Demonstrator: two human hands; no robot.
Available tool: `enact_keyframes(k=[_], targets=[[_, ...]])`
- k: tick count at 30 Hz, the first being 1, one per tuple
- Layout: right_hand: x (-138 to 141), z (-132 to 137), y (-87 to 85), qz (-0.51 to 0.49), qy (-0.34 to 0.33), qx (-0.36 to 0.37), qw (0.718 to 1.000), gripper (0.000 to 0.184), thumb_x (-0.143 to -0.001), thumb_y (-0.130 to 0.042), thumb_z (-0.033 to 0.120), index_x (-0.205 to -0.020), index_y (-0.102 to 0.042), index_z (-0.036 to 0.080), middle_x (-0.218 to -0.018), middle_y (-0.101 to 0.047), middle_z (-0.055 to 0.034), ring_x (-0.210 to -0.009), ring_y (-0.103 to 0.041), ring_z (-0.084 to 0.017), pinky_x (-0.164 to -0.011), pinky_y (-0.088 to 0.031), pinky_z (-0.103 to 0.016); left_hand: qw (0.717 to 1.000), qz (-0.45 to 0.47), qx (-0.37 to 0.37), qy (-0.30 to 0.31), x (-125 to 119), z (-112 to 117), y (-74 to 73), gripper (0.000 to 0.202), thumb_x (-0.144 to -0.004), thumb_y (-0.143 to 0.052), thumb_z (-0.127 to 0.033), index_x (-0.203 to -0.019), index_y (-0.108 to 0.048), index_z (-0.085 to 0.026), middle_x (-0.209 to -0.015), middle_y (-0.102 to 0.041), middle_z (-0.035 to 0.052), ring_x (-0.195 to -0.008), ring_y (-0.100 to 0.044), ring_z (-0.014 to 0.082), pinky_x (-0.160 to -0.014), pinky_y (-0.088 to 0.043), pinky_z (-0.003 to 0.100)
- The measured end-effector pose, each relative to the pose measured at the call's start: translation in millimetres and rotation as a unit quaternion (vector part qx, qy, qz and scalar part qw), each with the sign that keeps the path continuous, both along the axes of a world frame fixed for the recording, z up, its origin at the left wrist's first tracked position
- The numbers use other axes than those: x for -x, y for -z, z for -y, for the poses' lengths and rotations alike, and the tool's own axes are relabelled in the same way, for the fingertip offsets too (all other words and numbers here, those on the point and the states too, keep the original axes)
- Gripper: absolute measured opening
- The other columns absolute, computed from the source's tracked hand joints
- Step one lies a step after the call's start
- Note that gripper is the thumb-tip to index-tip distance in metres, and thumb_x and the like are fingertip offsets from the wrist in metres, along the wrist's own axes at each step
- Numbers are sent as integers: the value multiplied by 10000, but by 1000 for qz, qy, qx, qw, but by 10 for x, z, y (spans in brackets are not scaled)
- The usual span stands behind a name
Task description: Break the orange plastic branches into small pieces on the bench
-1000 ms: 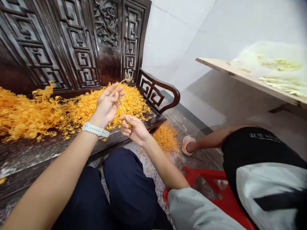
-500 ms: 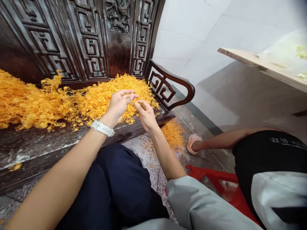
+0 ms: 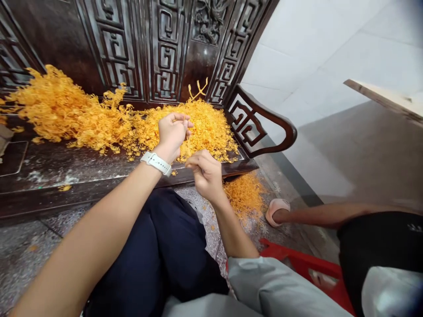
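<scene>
My left hand (image 3: 174,134), with a white watch (image 3: 156,164) on its wrist, pinches a thin yellow plastic strand (image 3: 188,146) between thumb and fingers. Just below and to the right, my right hand (image 3: 207,172) is closed, its fingertips at the strand's lower end. Both hands are over the front of a heap of small yellow plastic pieces (image 3: 211,127) on the dark wooden bench (image 3: 99,169). A branched yellow stem (image 3: 198,90) sticks up behind the hands; whether it joins the held strand I cannot tell.
A larger yellow heap (image 3: 72,114) lies left on the bench. The carved backrest (image 3: 167,48) and curved armrest (image 3: 274,116) bound it. Orange scraps (image 3: 244,193) lie on the floor. Right are a person's leg (image 3: 310,215), a red stool (image 3: 297,259) and a board edge (image 3: 380,99).
The view has swung left. My right hand has dropped away from my left hand and its fingers have curled in, with a yellow strand now showing between the two.
</scene>
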State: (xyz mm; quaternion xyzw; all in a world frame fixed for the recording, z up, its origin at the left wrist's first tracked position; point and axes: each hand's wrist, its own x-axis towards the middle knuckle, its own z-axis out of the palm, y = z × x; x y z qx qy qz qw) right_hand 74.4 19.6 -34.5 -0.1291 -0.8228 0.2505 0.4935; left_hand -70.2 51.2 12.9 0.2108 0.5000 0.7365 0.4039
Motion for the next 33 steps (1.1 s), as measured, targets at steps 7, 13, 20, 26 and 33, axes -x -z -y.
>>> enact_keyframes(k=[7,13,20,26,33], targets=[[-4,636,-244,53,-353,26,934,289,-999,-484,-7,-934,-691,184,-850,-749,-21,-842,-688,-128,-852,-539,-302,994,26,-26,-106,424,-151,95,312,-992,-502,37,-795,-582,-192,-683,-631,-12,-460,-501,68,-456,-393,221],[81,170,-171,38,-623,202,755,161,-1049,-672,314,-933,-764,249,-823,-711,-29,-738,-685,-104,-727,-568,-218,994,73,-13,-79,660,3,167,238,-1007,-536,-15,-854,-601,-186,-798,-701,20,-489,-547,76,-481,-429,237],[367,-330,219,-168,11,534,829,420,-867,-783,527,-1150,-655,244,-978,-677,-36,-727,-585,-122,-644,-517,-263,999,-8,-39,-37,447,78,38,230,-1026,-518,-26,-880,-584,-190,-834,-718,24,-497,-573,80,-509,-488,253],[382,-212,330,-33,119,182,976,287,-998,-724,468,-1167,-687,239,-830,-603,18,-674,-518,-113,-645,-414,-282,996,-78,-30,14,342,-6,191,238,-998,-550,-10,-848,-576,-193,-783,-701,15,-484,-562,74,-521,-493,256],[34,360,-45,69,-147,-61,985,272,-1053,-467,66,-933,-669,204,-838,-709,-4,-773,-598,-127,-776,-461,-305,998,-51,25,-27,221,-126,220,290,-950,-501,54,-813,-554,-196,-707,-656,-5,-456,-519,70,-457,-386,240]])
